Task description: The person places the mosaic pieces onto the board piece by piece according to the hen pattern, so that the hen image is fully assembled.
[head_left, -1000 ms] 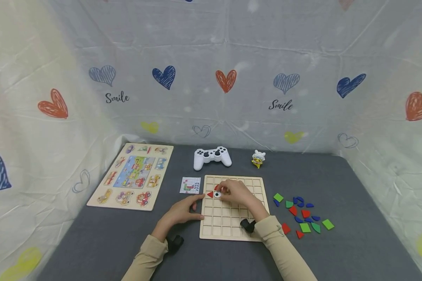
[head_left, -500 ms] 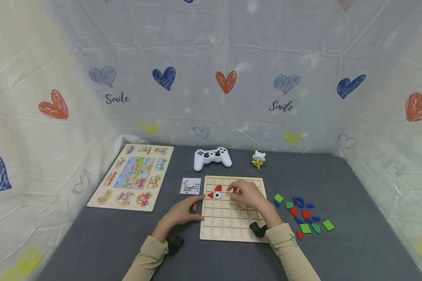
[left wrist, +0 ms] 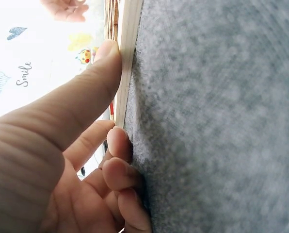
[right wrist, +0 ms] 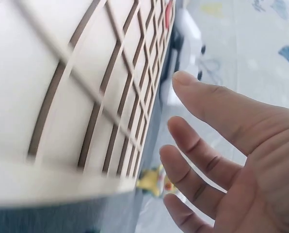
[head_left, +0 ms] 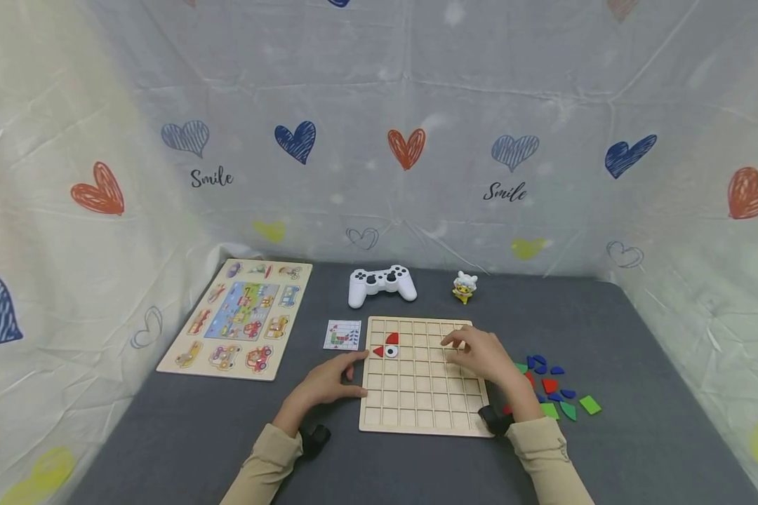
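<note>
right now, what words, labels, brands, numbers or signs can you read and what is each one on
"Smile": black script, left part of the pale heart-printed fabric backdrop
"Smile": black script, right of centre on the backdrop
"Smile": sideways in left wrist view, same backdrop
Too small to read: any marks on the white plastic game controller, small square printed card and wooden picture-puzzle board
Nothing readable on the pale wooden grid board

Wrinkled white backdrop cloth (head_left: 341, 77) fills upper frame and both sides: printed red, blue, yellow hearts (head_left: 407, 148), black "Smile" lettering (head_left: 505, 191). Dark grey tabletop (head_left: 632, 449) across lower frame. Left side brighter, center greyer.
</note>
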A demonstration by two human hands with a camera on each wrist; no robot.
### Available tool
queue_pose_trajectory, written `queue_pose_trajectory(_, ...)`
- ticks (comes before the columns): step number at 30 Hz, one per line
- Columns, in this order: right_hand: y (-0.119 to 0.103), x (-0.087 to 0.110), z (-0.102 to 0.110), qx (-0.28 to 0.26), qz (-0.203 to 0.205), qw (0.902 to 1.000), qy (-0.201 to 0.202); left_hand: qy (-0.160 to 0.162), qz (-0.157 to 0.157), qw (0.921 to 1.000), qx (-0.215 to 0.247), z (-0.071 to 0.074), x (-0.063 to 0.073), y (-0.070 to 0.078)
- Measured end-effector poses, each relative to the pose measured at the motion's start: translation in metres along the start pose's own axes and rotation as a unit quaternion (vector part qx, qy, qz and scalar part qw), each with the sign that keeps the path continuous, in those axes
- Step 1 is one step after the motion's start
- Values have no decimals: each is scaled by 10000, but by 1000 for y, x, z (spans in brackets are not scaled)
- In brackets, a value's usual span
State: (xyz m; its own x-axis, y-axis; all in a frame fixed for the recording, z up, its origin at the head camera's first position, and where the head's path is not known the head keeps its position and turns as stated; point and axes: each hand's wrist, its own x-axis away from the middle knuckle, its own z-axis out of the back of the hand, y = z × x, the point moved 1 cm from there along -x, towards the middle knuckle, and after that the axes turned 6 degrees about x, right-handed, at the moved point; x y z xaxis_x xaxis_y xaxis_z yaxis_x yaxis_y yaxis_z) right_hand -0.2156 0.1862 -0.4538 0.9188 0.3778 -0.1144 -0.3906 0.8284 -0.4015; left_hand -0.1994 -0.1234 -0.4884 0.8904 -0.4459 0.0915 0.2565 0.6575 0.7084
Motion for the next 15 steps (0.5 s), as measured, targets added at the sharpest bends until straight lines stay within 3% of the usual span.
queue_pose_trajectory(15, 46, 29, 20, 207, -460, 9986, -163, 1, 17, 10000, 31, 0, 1, 1)
